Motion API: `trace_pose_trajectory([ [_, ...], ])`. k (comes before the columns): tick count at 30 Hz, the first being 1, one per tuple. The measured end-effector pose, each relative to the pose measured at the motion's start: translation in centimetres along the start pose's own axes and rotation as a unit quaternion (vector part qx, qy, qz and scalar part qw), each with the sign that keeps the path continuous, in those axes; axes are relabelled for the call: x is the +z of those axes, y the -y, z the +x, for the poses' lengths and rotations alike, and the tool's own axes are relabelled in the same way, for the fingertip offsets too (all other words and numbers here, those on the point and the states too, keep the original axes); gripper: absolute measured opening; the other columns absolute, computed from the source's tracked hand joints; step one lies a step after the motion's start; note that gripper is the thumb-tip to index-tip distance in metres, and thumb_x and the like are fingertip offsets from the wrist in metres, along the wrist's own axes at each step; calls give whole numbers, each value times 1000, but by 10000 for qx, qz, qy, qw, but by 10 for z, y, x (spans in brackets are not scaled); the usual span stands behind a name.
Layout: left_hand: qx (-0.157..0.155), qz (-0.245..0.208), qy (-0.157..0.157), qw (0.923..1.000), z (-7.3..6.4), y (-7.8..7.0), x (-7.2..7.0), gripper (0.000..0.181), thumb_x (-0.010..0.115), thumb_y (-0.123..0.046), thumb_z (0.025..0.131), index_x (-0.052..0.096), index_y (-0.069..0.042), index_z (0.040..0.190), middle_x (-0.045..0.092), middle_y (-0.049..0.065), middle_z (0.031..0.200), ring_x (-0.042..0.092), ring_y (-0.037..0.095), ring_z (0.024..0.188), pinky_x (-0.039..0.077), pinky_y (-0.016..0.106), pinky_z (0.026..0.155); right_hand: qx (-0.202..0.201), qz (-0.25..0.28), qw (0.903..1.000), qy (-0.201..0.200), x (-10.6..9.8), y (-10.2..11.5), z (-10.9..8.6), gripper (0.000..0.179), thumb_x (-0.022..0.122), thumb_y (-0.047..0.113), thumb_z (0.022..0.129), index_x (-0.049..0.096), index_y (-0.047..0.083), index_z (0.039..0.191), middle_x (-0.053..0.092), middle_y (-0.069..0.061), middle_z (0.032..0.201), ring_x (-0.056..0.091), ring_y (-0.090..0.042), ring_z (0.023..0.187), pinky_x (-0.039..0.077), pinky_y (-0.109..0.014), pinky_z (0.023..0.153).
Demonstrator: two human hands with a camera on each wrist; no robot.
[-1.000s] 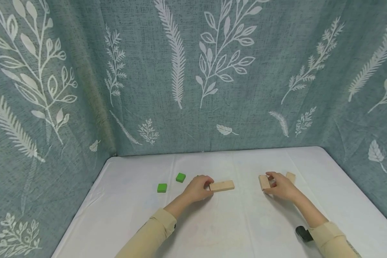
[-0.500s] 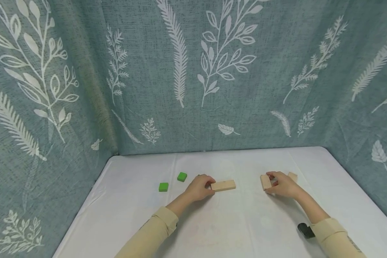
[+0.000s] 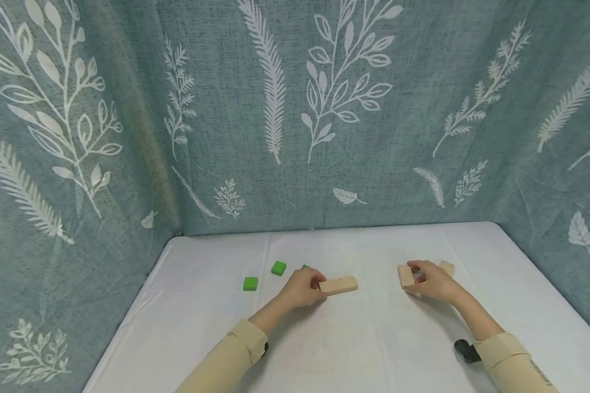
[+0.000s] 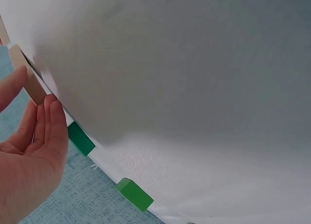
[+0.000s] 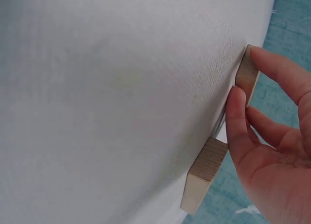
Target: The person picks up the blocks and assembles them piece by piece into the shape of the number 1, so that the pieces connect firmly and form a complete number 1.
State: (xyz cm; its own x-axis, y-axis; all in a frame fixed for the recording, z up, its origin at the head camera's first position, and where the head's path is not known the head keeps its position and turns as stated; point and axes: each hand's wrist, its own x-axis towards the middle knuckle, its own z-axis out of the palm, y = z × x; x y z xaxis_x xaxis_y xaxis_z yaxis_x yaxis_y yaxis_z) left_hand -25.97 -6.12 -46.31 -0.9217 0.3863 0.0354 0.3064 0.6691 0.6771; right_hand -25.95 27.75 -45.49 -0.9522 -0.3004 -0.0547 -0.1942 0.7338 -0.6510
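In the head view, my left hand (image 3: 302, 287) pinches the left end of a long pale wooden block (image 3: 339, 285) lying low over the table. The left wrist view has the thumb on one side of that block (image 4: 30, 83) and the fingertips at its near end. Farther right, my right hand (image 3: 434, 282) grips a second wooden block (image 3: 405, 277) from its right side. Thumb and fingers hold this block (image 5: 248, 71) at opposite edges in the right wrist view. Behind the right hand lies a third wooden block (image 3: 447, 267), partly hidden.
Left of my left hand lie two green blocks (image 3: 250, 283) (image 3: 278, 267). Another green block (image 3: 305, 267) peeks out behind that hand. The white-covered table (image 3: 354, 349) ends at a patterned teal curtain (image 3: 285, 202). A black object (image 3: 467, 351) sits at the right sleeve.
My left hand and its wooden block have shifted slightly left and nearer, baring more of the green block behind the hand. The right hand stays in place on its block.
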Motion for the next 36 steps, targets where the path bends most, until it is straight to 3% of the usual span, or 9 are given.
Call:
trace_pose_trajectory([
  [14, 152, -191, 125, 9996, -13, -4, 1, 30, 80, -8, 77, 68, 1, 103, 62, 2, 85, 56, 14, 79, 47, 25, 70, 98, 156, 9998, -42, 2, -3, -2, 69, 78, 13, 82, 43, -17, 132, 53, -30, 118, 58, -23, 89, 48, -35, 69],
  [25, 424, -397, 224, 9981, -32, -9, 3, 28, 81, -6, 76, 68, 1, 100, 62, 3, 84, 55, 12, 76, 46, 24, 68, 27, 295, 9996, 4, 1, -7, 0, 68, 77, 11, 82, 42, -18, 133, 52, -31, 119, 58, -23, 89, 48, -35, 70],
  [36, 567, -475, 89, 9972, -45, -12, 6, 30, 82, -6, 74, 69, 1, 100, 63, 2, 85, 57, 11, 76, 48, 23, 69, 39, 317, 9995, -52, 2, -9, -1, 67, 76, 9, 82, 42, -16, 134, 51, -31, 121, 58, -24, 91, 49, -35, 72],
])
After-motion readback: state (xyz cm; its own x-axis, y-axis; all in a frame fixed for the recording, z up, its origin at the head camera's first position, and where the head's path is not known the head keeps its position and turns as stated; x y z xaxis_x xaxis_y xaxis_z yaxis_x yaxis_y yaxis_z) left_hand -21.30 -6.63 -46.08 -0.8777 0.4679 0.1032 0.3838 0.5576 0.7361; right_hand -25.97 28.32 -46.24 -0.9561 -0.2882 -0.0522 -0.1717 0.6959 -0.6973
